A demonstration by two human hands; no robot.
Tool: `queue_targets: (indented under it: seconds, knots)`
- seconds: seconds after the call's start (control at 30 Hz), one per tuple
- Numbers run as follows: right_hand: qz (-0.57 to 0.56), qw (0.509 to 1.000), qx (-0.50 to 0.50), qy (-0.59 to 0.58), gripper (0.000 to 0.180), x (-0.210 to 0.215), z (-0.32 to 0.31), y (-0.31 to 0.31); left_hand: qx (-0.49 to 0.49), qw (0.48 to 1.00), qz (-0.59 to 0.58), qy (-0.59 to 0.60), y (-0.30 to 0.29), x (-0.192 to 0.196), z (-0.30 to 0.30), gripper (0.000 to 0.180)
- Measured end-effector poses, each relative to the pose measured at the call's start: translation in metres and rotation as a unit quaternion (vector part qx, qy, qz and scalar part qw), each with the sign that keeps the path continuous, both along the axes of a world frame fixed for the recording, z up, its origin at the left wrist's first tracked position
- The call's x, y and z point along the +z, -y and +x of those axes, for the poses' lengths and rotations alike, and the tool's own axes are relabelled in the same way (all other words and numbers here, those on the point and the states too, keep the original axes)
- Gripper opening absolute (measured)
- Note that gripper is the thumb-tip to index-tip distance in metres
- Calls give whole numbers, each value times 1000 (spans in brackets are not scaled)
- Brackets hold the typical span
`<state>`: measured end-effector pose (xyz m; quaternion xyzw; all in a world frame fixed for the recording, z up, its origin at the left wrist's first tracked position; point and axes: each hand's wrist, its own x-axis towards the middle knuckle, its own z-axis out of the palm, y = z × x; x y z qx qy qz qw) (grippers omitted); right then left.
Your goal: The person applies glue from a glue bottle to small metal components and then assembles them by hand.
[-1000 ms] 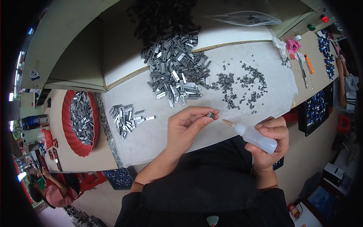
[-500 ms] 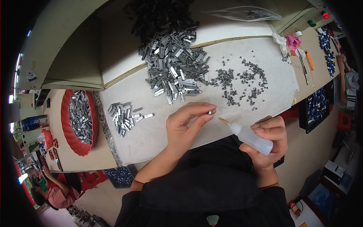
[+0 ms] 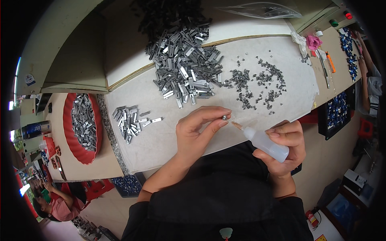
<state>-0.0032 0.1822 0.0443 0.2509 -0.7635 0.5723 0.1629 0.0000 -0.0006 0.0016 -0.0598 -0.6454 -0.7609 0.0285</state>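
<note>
Between thumb and forefinger, my left hand (image 3: 196, 130) pinches a small shiny metal part (image 3: 224, 118); most of it is covered by the fingertips. My right hand (image 3: 286, 146) is wrapped around a translucent white squeeze bottle (image 3: 267, 144). The bottle's narrow brownish nozzle (image 3: 237, 125) points at the metal part, its fine clear tip close beside it; whether they touch I cannot tell. Beyond my hands lies a heap of grey metal bars (image 3: 187, 66). Scattered small dark metal pieces (image 3: 241, 80) lie to its right, and a smaller group of bars (image 3: 128, 122) lies to the left.
A red scalloped tray (image 3: 68, 120) full of metal bars stands at left. Far right are a pink cloth (image 3: 313, 42), an orange-handled tool (image 3: 330, 62) and a black tray (image 3: 323, 128) of blue parts. A clear plastic bag (image 3: 261, 11) lies on the back shelf. Other people sit at both sides.
The bottle and its nozzle have shifted very slightly, with the tip still near the metal part. Both grips are unchanged. The whole view has moved a little.
</note>
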Motion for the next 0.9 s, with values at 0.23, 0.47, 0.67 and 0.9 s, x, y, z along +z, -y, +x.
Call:
queue_targets:
  seconds: [0.23, 0.47, 0.67, 0.9]
  knots:
    - [-5, 1000, 4, 1, 44, -1, 0, -1, -1, 1000, -2, 4, -1, 0, 0, 17]
    - [-142, 988, -6, 67, 41, -6, -12, -18, 46, 998, 33, 6, 0, 1, 0, 16]
    - [-43, 969, -42, 239, 32, -16, -49, -36, 41, 998, 37, 2, -1, -1, 1, 16]
    - [-8, 958, -43, 283, 23, -31, -76, -48, 49, 998, 25, 18, 0, 0, 1, 16]
